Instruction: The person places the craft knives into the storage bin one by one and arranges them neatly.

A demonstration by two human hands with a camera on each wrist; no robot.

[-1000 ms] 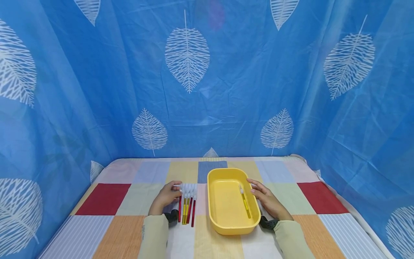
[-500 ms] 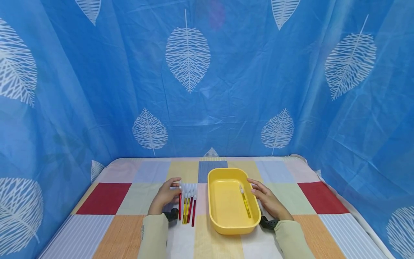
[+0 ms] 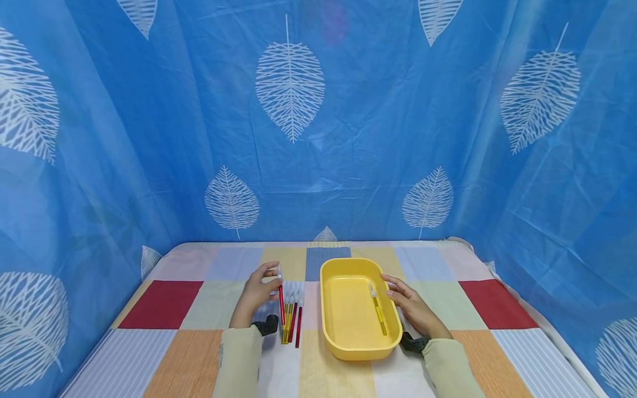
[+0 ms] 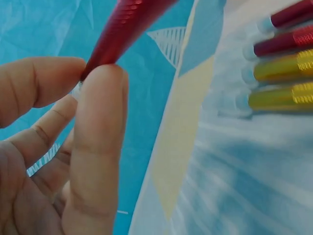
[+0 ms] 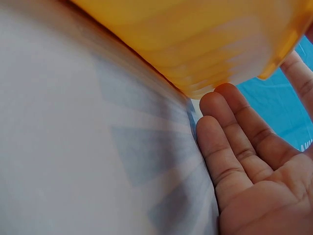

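Note:
My left hand pinches a red craft knife near its clear-capped end, between thumb and index finger. In the left wrist view its knurled red handle slants up from the fingertips. Just to the right of that hand lie two yellow craft knives and two red ones, side by side with clear caps pointing away. A yellow plastic basin holds one yellow craft knife. Against the basin's right side rests my right hand, its fingers extended along the outer wall.
A patchwork cloth covers the table. Blue curtains with white leaf prints stand behind it and along both sides. Dark wrist straps sit on both wrists.
My left hand has lifted the leftmost red craft knife from the row and moved it up and slightly right. My right hand and the basin have kept their places.

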